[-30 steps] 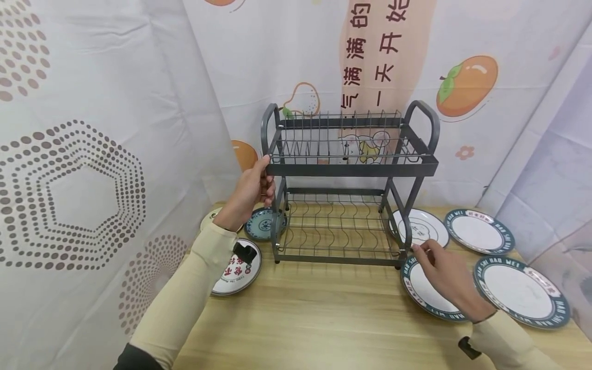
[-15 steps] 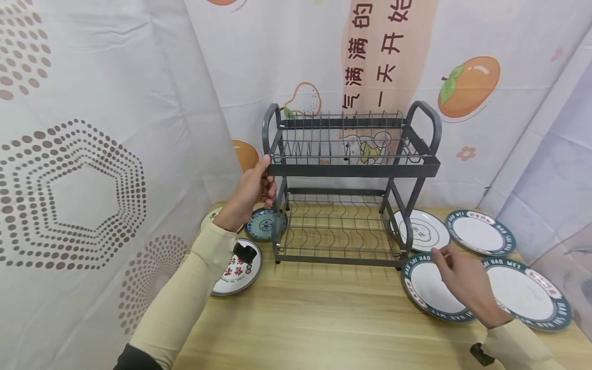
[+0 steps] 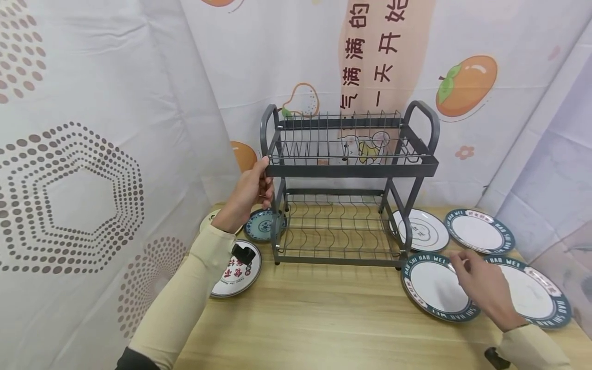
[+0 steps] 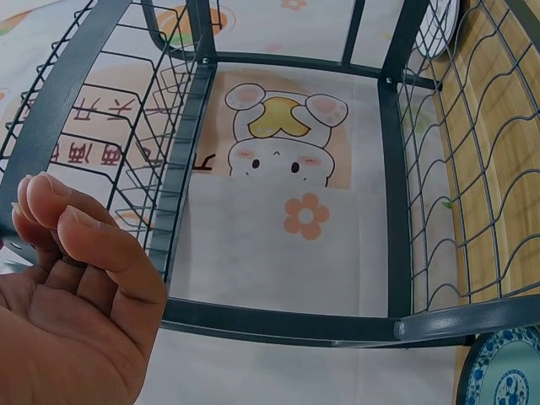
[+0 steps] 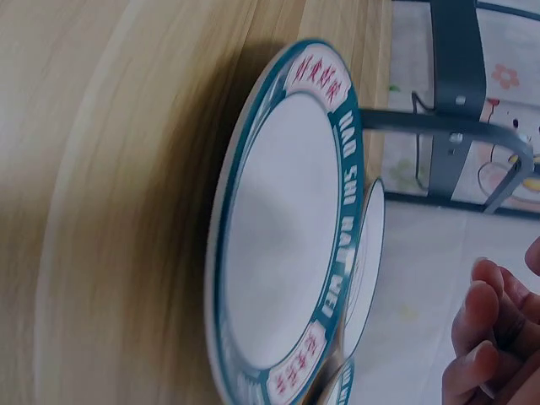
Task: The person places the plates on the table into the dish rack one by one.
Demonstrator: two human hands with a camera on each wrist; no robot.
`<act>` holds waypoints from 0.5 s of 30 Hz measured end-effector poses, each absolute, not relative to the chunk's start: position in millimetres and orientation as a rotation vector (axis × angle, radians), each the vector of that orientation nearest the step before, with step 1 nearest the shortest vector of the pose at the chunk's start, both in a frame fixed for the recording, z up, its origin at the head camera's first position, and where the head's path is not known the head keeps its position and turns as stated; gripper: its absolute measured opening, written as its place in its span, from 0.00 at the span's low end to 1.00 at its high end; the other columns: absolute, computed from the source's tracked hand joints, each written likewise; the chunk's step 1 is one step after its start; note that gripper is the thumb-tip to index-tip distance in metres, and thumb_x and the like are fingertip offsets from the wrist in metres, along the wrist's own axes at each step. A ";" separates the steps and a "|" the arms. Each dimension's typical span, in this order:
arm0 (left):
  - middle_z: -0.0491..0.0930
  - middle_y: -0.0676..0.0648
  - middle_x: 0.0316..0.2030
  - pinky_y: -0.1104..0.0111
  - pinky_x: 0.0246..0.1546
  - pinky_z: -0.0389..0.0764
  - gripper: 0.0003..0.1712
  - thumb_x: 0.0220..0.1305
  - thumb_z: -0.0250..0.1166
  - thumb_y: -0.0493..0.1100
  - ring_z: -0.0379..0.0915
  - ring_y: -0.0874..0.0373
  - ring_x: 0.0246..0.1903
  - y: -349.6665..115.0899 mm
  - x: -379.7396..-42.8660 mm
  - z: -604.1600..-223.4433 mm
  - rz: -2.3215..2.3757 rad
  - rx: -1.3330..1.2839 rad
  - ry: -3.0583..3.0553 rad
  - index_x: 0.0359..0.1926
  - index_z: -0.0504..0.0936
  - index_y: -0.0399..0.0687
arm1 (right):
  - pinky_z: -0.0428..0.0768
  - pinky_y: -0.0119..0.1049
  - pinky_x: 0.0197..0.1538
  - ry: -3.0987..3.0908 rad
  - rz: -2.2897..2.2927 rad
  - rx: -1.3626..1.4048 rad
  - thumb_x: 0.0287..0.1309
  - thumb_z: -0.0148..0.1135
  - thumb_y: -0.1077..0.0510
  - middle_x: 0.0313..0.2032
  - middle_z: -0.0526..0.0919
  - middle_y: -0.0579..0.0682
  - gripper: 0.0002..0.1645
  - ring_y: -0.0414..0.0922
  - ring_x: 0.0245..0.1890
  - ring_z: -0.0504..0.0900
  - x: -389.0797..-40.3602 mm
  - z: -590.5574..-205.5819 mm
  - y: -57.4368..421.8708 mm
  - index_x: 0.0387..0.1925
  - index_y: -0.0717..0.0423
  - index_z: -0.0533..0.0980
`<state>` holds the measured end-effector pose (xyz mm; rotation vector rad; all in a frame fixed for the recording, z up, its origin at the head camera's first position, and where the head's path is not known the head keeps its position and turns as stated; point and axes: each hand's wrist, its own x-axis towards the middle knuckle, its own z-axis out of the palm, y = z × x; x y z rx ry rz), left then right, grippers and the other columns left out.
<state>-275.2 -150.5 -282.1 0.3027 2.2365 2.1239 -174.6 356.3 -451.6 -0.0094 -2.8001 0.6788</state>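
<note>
A dark grey two-tier dish rack [image 3: 351, 171] stands on the table, both tiers bare. My left hand [image 3: 245, 198] grips the left front corner of its upper tier, thumb on top and fingers curled below. In the left wrist view, the curled fingers [image 4: 93, 228] lie against the rack's frame [image 4: 51, 118]. My right hand [image 3: 485, 288] hovers at the right above a green-rimmed white plate [image 3: 437, 283], its fingers loosely bent and nothing between them. That plate [image 5: 283, 219] lies flat in the right wrist view, apart from the fingers.
Two more green-rimmed plates [image 3: 478, 231] [image 3: 522, 290] and a white plate [image 3: 423, 228] lie right of the rack. On its left are a blue patterned plate [image 3: 260, 224], a pale yellow plate [image 3: 209, 220] and a white plate with red lettering [image 3: 238, 272]. Curtains [image 3: 194, 103] hang behind.
My right hand has moved right and slightly down, away from the rack's front right foot and over the plates. The left hand keeps its grip; rack and plates stay put.
</note>
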 end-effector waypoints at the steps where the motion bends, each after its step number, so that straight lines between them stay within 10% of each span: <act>1: 0.70 0.50 0.16 0.67 0.19 0.73 0.33 0.77 0.47 0.68 0.66 0.57 0.13 -150.6 -275.0 -281.8 2.124 0.307 2.237 0.29 0.68 0.44 | 0.72 0.41 0.24 -2.810 0.676 -0.022 0.79 0.44 0.43 0.28 0.82 0.53 0.29 0.47 0.23 0.78 -174.4 -452.0 359.9 0.49 0.67 0.75; 8: 0.71 0.50 0.17 0.66 0.19 0.73 0.32 0.78 0.47 0.68 0.66 0.57 0.14 -151.7 -273.8 -283.2 2.120 0.314 2.232 0.30 0.69 0.45 | 0.78 0.55 0.33 -2.842 0.639 -0.103 0.79 0.44 0.44 0.40 0.83 0.72 0.31 0.68 0.35 0.82 -169.3 -455.3 382.3 0.51 0.71 0.74; 15: 0.71 0.50 0.17 0.66 0.19 0.73 0.33 0.77 0.47 0.69 0.66 0.57 0.14 -152.2 -274.8 -284.1 2.118 0.338 2.239 0.29 0.68 0.45 | 0.72 0.43 0.25 -2.835 0.610 -0.182 0.78 0.45 0.44 0.34 0.83 0.62 0.28 0.58 0.29 0.81 -166.1 -458.7 401.9 0.46 0.67 0.76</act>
